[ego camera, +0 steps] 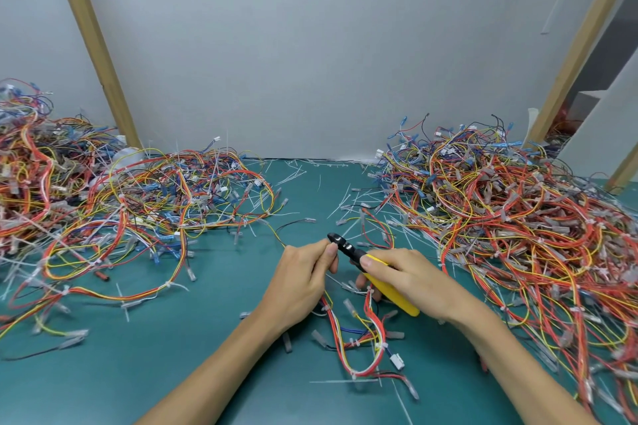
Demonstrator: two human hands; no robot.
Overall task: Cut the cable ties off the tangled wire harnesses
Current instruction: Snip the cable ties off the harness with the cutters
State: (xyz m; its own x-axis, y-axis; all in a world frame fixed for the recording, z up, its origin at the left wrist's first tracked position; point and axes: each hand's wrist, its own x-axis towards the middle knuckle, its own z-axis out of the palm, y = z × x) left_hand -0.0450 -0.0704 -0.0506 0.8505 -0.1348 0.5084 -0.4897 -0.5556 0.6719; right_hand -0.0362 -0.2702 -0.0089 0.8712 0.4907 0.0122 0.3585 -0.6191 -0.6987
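My right hand (407,278) grips a pair of yellow-handled cutters (386,283), whose black jaws (340,241) point up and left. My left hand (305,272) pinches part of a wire harness right beside the jaws; the pinched spot is hidden by the fingers. That harness (362,331), red, yellow and white wires with white cable ties and a white connector, hangs down from the hands onto the green mat (193,355). I cannot tell whether a tie sits between the jaws.
A big tangle of harnesses (114,210) covers the left of the mat, another pile (518,217) the right. Loose white cable ties (352,198) lie scattered in the middle and back. A grey wall and two slanted wooden posts (96,55) stand behind.
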